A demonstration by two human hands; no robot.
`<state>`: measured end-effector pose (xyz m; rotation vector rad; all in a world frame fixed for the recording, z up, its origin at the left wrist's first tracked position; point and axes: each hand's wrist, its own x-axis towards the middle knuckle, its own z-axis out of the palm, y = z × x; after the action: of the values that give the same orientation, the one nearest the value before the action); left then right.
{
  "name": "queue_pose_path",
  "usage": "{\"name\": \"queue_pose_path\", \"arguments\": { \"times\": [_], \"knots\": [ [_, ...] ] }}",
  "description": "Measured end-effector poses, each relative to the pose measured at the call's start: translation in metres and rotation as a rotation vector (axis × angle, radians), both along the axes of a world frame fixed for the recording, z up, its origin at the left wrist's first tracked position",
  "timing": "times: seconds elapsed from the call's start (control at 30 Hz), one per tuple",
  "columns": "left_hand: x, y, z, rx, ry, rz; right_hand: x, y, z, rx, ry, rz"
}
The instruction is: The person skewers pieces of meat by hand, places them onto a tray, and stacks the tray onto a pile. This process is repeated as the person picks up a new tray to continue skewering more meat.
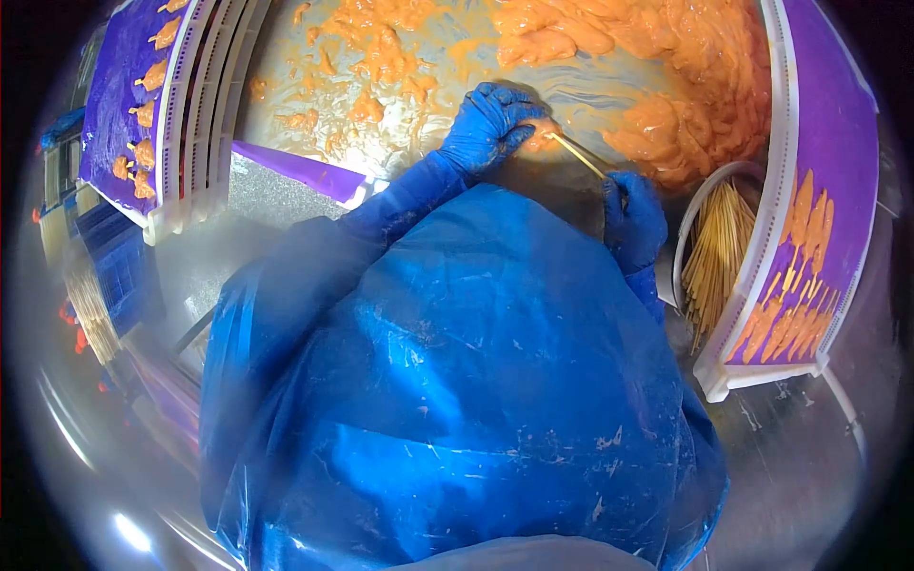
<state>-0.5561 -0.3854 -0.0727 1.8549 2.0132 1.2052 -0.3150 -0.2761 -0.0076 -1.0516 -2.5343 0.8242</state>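
Note:
In a blue glove, my left hand [490,128] is closed on a piece of orange marinated meat [541,135] at the near edge of the metal work surface. A wooden skewer [578,155] runs from that meat down to my right hand [634,217]. The gloved fingers of my right hand pinch the skewer's lower end. Whether the tip is inside the meat is hidden by the left fingers. Large heaps of the same orange meat [685,81] lie beyond both hands, with smaller scraps [367,105] to the left.
To the right stands a round container [680,249] of loose wooden skewers [721,252]. Beside it, a purple-lined tray [847,190] holds several skewered meat pieces [785,328]. Stacked white trays [205,114] rise on the left, the top one carrying skewered pieces [152,76].

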Motion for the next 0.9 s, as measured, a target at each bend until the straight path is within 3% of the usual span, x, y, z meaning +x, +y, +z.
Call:
{"name": "queue_pose_path", "arguments": {
  "times": [0.23,0.43,0.5,0.6,0.67,0.9],
  "knots": [
    [-0.005,0.000,-0.005,0.002,-0.037,-0.040,-0.006,0.010,-0.007,0.006,0.058,0.061],
    [-0.007,0.000,-0.005,-0.051,0.009,-0.063,-0.011,0.026,-0.040,-0.179,0.076,0.124],
    [-0.011,0.000,-0.002,-0.047,-0.009,-0.088,-0.010,0.026,-0.055,-0.323,0.207,0.066],
    [-0.013,-0.006,0.016,0.041,0.021,0.039,-0.010,0.034,-0.042,-0.286,0.165,0.157],
    [-0.006,-0.021,0.020,-0.087,0.091,0.264,-0.007,0.032,-0.042,-0.261,0.163,0.140],
    [-0.004,-0.019,0.009,-0.065,0.004,0.159,-0.014,0.030,-0.035,-0.263,0.160,0.162]
  ]
}}
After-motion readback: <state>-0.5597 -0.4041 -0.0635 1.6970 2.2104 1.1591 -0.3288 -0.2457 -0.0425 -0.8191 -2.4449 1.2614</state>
